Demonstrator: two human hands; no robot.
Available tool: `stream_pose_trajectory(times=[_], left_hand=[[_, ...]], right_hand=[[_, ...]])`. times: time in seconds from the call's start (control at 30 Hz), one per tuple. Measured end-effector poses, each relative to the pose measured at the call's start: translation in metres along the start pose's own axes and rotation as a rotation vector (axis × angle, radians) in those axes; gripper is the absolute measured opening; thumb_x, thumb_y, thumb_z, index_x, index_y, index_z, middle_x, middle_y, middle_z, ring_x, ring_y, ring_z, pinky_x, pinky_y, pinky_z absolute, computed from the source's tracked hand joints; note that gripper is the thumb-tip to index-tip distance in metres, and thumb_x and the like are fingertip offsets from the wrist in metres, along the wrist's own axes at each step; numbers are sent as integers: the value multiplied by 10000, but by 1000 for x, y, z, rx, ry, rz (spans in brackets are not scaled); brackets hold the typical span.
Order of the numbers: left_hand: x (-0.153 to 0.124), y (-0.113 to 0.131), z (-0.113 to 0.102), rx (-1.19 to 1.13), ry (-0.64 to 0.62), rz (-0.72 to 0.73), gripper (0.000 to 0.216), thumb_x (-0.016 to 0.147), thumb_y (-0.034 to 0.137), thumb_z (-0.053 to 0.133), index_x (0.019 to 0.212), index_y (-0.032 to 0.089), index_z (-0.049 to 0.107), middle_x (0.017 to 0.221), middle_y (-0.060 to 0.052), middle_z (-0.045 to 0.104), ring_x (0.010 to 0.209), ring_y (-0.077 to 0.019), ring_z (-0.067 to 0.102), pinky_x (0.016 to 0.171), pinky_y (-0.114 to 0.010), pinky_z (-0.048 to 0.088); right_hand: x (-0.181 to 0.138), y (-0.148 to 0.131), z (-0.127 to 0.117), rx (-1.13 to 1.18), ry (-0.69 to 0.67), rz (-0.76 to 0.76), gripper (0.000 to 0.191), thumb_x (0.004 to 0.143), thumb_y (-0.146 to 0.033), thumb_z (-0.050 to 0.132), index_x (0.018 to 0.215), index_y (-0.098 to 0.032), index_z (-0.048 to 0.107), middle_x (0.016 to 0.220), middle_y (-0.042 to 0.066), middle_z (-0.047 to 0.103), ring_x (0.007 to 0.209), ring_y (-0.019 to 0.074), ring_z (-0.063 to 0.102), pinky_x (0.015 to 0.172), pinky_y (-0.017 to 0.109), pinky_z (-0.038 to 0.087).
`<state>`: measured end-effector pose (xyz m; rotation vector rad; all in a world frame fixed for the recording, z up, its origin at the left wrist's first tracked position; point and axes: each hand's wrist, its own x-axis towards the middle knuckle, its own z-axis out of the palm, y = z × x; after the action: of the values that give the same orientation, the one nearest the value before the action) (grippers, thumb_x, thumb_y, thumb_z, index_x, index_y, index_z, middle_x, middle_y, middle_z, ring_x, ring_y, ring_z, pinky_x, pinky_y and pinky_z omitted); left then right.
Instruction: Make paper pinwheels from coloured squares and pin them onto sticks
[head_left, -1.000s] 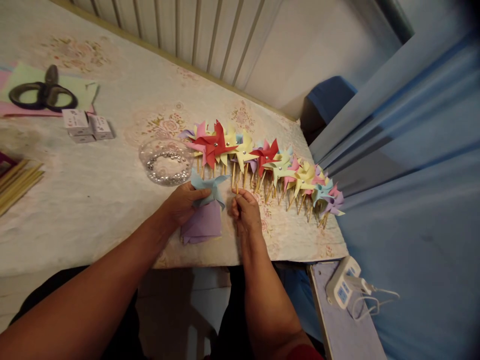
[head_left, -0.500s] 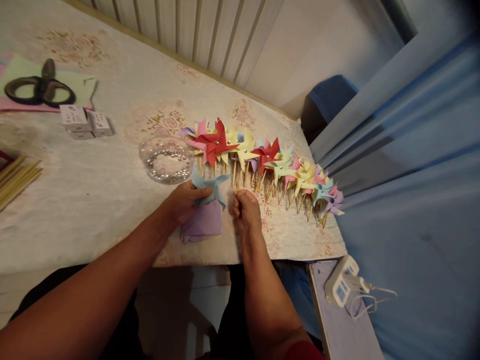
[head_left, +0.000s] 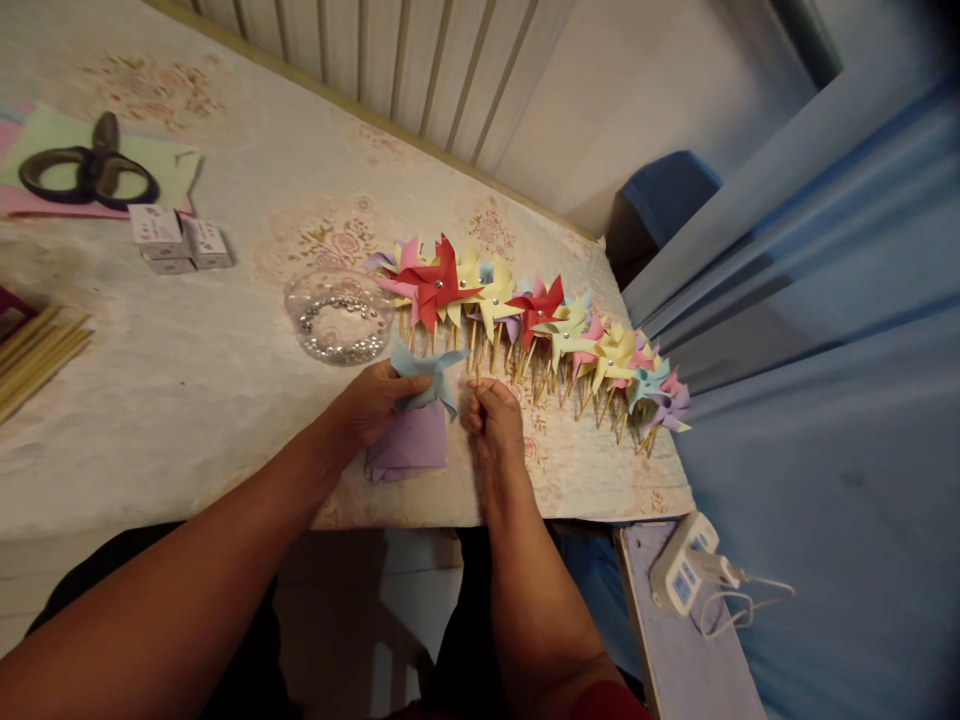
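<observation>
My left hand (head_left: 377,402) is closed, its thumb pressed on a light blue paper pinwheel head (head_left: 435,378) above the table. Folded purple paper (head_left: 411,445) lies just below that hand. To the right, my right hand (head_left: 498,420) is closed in a pinch on a thin wooden stick (head_left: 478,374), whose tip shows above the fingers; the rest is hidden by the hand. The stick and the blue paper are apart. Beyond both hands stands a row of finished pinwheels on sticks, with a red pinwheel (head_left: 439,284) near its left end.
A clear round dish (head_left: 337,318) of small metal fasteners sits behind my left hand. Further left are small white boxes (head_left: 169,240), dark-handled scissors (head_left: 90,175) on coloured paper, and a bundle of wooden sticks (head_left: 45,360). A power strip (head_left: 684,565) lies beyond the table's right front corner.
The whole view has shifted slightly, so things on the table appear a little further right. Both hands keep nearly the same pose and hold the same things.
</observation>
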<state>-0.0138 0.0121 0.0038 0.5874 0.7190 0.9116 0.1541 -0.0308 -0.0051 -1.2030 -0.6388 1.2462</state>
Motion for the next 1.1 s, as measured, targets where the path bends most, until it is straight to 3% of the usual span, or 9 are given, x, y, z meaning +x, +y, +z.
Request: stream_pose_trajectory(times=[1.1], left_hand=[[1,-3,-3,15,-17,-33,381,494,228,919,790,114,709,701,3,702,610,-88,563,598,-221,415]], right_hand=[[-5,-6,7,-31,12,-15,157,696,-330,629,714,-213,526,446,-121,379,349,40,233,371,201,115]])
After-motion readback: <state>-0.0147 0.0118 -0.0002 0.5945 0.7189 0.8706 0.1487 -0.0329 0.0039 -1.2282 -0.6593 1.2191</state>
